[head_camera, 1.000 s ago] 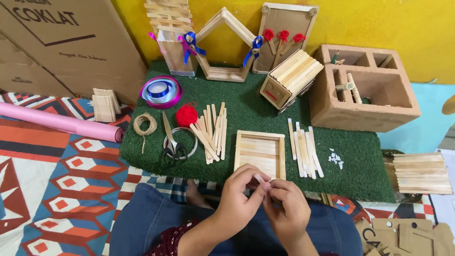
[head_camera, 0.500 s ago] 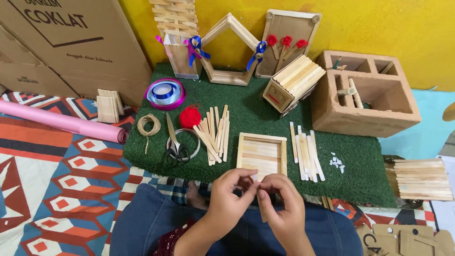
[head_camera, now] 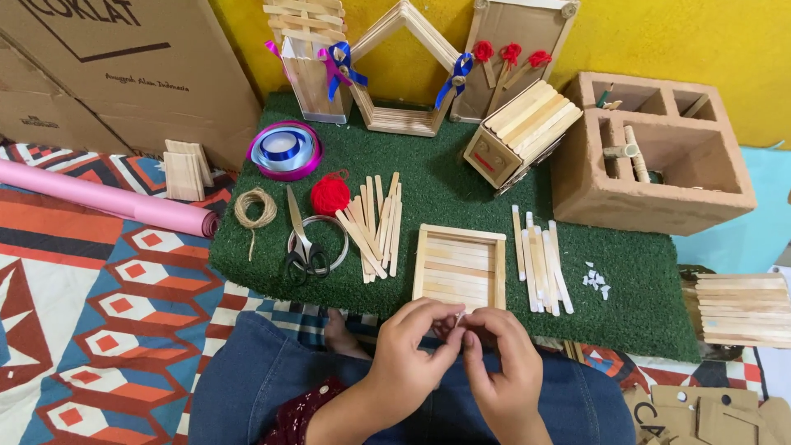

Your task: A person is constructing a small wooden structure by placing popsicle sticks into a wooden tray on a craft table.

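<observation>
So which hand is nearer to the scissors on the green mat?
Left. The left hand sits below and to the right of the scissors. The right hand is farther right, beyond the left hand, pinching something small with it.

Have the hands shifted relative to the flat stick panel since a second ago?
No. Left hand and right hand remain pinched together just below the stick panel on the green mat, same offset as before.

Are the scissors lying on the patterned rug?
No, the scissors lie on the green turf mat, between the twine coil and the loose craft sticks.
</observation>
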